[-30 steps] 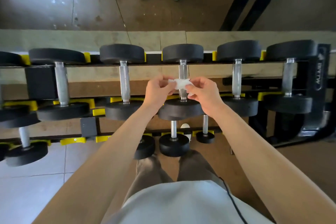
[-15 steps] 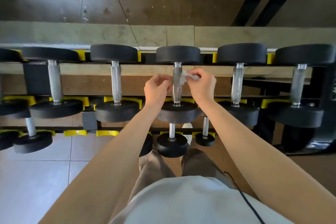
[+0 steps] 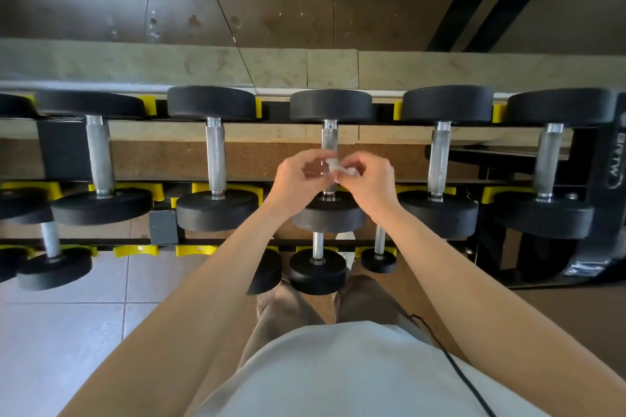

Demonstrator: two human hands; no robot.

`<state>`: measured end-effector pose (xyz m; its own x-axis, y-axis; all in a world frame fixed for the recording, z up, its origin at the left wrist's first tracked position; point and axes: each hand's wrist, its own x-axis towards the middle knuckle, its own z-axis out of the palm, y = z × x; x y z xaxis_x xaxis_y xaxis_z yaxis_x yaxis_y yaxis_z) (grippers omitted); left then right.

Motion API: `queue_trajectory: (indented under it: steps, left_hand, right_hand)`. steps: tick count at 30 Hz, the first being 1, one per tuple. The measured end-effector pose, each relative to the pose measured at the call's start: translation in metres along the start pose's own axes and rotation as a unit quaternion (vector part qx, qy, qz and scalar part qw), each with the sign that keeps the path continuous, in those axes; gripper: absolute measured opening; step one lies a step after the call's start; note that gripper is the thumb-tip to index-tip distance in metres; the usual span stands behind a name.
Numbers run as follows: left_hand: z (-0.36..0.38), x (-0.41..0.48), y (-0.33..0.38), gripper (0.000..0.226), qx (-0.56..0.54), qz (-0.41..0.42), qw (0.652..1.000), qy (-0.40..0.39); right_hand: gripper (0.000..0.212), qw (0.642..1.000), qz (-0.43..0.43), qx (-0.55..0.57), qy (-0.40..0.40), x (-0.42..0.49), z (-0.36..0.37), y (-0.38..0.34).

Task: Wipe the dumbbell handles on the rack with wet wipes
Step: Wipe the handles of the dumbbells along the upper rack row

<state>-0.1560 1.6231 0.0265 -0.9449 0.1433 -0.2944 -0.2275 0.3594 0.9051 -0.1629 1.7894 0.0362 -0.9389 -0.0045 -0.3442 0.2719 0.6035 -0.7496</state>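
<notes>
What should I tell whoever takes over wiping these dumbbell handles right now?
Hands: the left hand and right hand both pinch the wipe at the middle dumbbell handle on the top row of the rack.
Done: cannot tell which handles have been wiped.
Left: wipe this handle, then the others on the rack.

middle handle [image 3: 329,142] half hidden behind left hand [image 3: 298,179], wipe [image 3: 333,168] mostly inside right hand [image 3: 369,183], leftmost dumbbell [image 3: 13,105] cropped
</notes>
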Motion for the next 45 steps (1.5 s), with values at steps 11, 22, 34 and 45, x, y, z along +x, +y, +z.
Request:
queue_trajectory:
  steps: [11, 22, 34, 45]
  left_hand:
    - [-0.011, 0.037, 0.014, 0.016, 0.016, -0.143, 0.965, 0.221]
    - [0.001, 0.008, -0.011, 0.012, 0.103, -0.243, 0.964, 0.026]
    - [0.010, 0.015, -0.001, 0.022, 0.028, -0.222, 0.973, 0.059]
    - [-0.029, 0.003, 0.026, 0.026, 0.012, -0.154, 0.988, -0.022]
  right_hand:
    - [0.037, 0.997, 0.035, 0.046, 0.048, 0.014, 0.014, 0.004]
    - [0.038, 0.999, -0.015, -0.006, 0.035, 0.002, 0.032, 0.015]
    - [0.044, 0.999, -0.011, 0.007, 0.036, 0.002, 0.033, 0.017]
    - [0.065, 0.996, -0.055, 0.045, 0.060, -0.006, 0.027, 0.010]
